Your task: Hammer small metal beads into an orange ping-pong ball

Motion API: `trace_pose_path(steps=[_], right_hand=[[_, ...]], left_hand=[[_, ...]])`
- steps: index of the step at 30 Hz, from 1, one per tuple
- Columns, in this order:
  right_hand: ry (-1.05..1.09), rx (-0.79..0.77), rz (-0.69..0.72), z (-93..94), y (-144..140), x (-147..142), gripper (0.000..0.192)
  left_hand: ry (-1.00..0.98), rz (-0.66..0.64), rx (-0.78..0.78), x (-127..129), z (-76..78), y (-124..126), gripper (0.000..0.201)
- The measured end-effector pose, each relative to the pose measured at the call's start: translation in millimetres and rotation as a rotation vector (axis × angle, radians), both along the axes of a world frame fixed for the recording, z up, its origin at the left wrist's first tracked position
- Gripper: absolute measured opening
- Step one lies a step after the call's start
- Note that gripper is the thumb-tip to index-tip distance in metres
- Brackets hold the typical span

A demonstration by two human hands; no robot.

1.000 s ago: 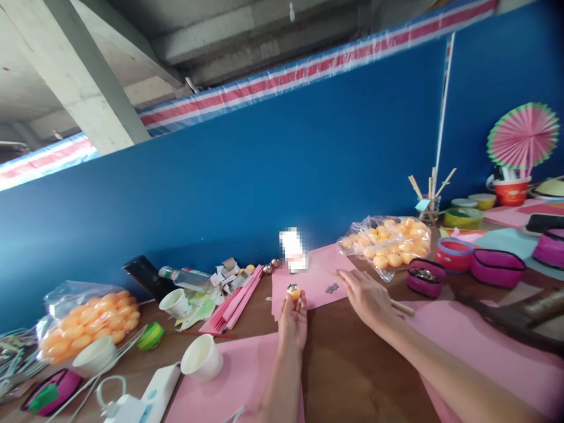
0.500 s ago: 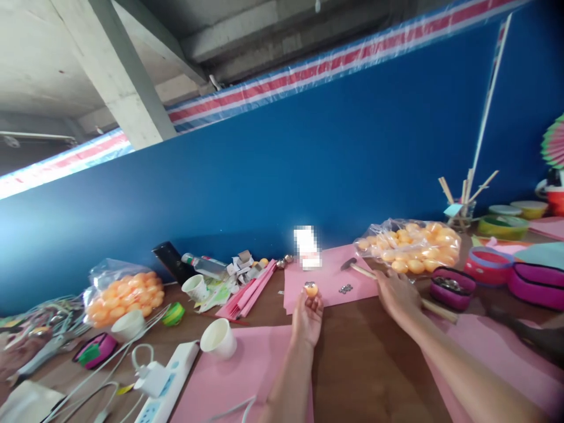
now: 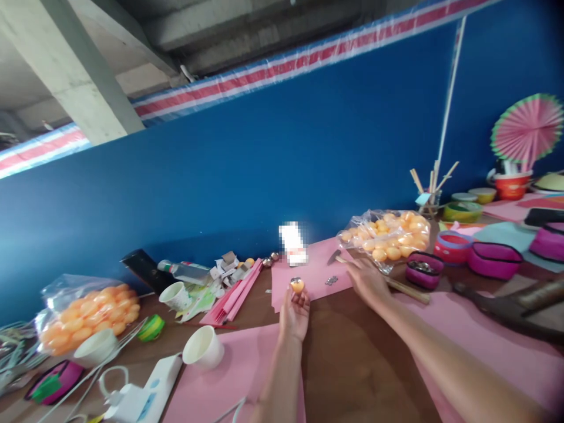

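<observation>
My left hand (image 3: 294, 311) is closed round an orange ball (image 3: 298, 286), held up on the fingertips over the pink sheet (image 3: 282, 294). Shiny silver bits cover the top of the ball; their exact kind is too small to tell. To the right, my right hand (image 3: 368, 286) is wrapped over the handle of a small hammer (image 3: 408, 290). Its dark head lies out to the left over the sheet, and the wooden handle's end sticks out past the hand. A small cluster of silver pieces (image 3: 331, 281) rests on the sheet between the two hands.
Bags of orange balls stand at left (image 3: 94, 311) and right (image 3: 396, 235). A purple pouch (image 3: 423, 270) holds metal pieces. A white cup (image 3: 203, 348), a power strip (image 3: 161, 382) and cables lie at front left. A larger dark hammer (image 3: 497, 305) lies at right.
The view has swung to the right, so the table's things sit further left and a pink paper fan shows fully. Both hands keep their holds on the ball and the hammer.
</observation>
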State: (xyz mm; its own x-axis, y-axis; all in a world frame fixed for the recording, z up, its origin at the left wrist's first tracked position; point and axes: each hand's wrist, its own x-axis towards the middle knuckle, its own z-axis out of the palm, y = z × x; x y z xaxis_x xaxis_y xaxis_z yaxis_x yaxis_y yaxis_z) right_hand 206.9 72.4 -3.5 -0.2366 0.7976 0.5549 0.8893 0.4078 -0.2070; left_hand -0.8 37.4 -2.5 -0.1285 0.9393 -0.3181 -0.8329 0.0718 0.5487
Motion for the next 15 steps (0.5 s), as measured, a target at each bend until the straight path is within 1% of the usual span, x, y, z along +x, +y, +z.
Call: trace_pose_path(steps=[2,3,5,7,12,15], right_hand=[[0.034,0.004,0.175,1.0,-1.6,-8.0,0.036],[0.044,-0.010,0.241,0.5,-1.8,-11.9,0.036],[0.042,-0.065,0.349,-2.3,-0.6,-18.6,0.037],[0.038,-0.131,0.411,-7.3,2.6,-23.0,0.036],[0.014,-0.269,0.418,-18.1,11.4,-25.7,0.029],[0.031,-0.284,0.360,-18.3,11.3,-24.2,0.029]], left_hand=[[0.020,-0.007,0.005,0.9,-0.3,0.0,0.015],[0.032,-0.014,0.012,1.5,-0.4,-0.2,0.015],[0.056,-0.027,0.025,2.8,-0.6,-0.4,0.014],[0.075,-0.036,0.027,3.9,-0.4,-0.3,0.014],[0.081,-0.053,0.020,5.6,1.3,-0.4,0.014],[0.087,-0.041,0.023,6.1,2.2,-1.7,0.015]])
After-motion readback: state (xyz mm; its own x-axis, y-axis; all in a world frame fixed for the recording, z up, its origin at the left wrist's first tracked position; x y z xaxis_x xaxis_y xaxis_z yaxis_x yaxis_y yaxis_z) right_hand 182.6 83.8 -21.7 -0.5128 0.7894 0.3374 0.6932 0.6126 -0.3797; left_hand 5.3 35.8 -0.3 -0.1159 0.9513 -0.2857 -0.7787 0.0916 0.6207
